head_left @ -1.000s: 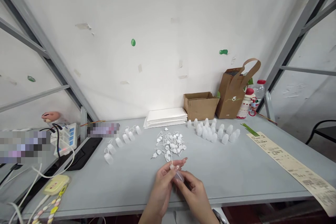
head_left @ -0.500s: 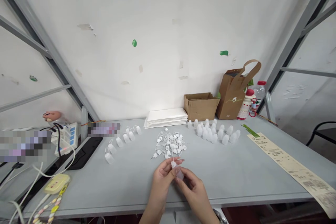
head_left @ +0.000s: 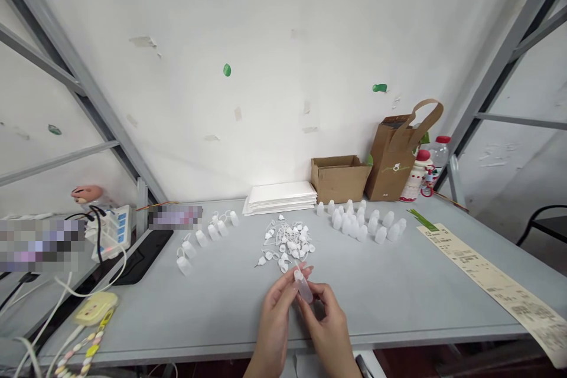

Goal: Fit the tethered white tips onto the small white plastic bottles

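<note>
Near the front edge of the table, a small translucent plastic bottle [head_left: 305,289] with a white looped cap at its top is held tilted between both hands. My left hand [head_left: 280,301] is closed, its thumb and fingers around the cap end. My right hand [head_left: 324,310] pinches the bottle's body from the right side. Just beyond my fingers lies a loose pile of white caps with looped straps [head_left: 290,239]. To the right stands a group of uncapped translucent bottles [head_left: 354,224]. On the left, several bottles with looped caps [head_left: 201,239] stand in a slanting row.
White flat sheets [head_left: 281,196] are stacked by the wall, beside an open cardboard box [head_left: 341,180] and a brown paper bag [head_left: 390,159]. A long printed paper strip [head_left: 482,277] hangs over the right front edge. At left are a black flat object [head_left: 142,257], a power strip [head_left: 124,227] and cables.
Both hands have shifted slightly right with the bottle. More of the bottle's body shows between the fingers now, and the cap strap above it is less visible.
</note>
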`<state>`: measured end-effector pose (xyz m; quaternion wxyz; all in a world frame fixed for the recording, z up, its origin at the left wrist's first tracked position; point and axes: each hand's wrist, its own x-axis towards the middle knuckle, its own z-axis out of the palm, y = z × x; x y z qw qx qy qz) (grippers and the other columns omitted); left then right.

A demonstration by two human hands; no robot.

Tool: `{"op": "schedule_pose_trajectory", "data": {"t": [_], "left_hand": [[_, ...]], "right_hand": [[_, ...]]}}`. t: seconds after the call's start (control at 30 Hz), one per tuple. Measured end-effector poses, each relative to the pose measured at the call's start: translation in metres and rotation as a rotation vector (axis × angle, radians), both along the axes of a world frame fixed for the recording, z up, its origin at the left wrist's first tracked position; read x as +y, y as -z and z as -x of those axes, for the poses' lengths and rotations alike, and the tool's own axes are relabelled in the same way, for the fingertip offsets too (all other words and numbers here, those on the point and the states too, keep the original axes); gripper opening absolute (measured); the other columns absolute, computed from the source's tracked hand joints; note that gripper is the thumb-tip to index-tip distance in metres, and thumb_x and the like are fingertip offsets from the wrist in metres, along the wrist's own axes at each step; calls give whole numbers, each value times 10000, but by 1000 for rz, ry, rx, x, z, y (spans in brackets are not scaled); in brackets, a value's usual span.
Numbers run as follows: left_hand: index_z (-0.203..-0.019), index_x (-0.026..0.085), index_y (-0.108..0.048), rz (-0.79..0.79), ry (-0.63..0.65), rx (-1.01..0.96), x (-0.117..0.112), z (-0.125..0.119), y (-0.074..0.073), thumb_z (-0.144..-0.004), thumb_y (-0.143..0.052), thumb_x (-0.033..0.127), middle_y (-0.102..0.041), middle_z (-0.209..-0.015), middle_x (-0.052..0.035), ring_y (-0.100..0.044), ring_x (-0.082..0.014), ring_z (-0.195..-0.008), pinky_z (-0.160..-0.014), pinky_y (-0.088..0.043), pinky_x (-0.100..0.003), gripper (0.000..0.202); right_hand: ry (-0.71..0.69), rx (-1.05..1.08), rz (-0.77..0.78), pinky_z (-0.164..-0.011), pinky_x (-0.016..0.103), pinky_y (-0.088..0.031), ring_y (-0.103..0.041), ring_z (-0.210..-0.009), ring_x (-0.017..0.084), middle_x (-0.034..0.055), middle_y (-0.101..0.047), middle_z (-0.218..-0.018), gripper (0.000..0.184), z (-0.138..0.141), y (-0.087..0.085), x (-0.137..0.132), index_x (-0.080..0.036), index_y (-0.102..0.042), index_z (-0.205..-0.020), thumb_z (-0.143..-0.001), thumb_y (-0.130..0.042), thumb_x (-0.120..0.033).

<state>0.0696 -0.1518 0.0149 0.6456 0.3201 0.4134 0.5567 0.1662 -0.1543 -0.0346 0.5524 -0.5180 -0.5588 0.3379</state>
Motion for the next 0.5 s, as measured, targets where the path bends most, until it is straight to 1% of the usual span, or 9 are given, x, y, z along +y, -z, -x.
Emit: {"op": "schedule_pose_trajectory", "data": {"t": [0.23, 0.5], "left_hand": [[-995, 156, -653, 56, -52, 1, 0, -6, -2, -695, -626, 303, -649, -1077, -103, -501, -256, -1118, -987, -333, -354, 335], [-989, 149, -656, 75, -19, 18, 3, 0, 1, -713, -592, 285, -683, -988, -100, -538, -252, -1059, -960, -347, -353, 314]], "right_hand": [[54, -112, -133, -640, 279, -479, -569, -709, 178, 47, -609, -754, 185, 4, 1, -2, -211, -576, -837, -814, -506, -381], [46, -159, -112, -605, 260, -467, -562, -641, 162, 36, -604, -694, 206, 5, 3, -3, -211, -572, -801, -820, -496, -402]]}}
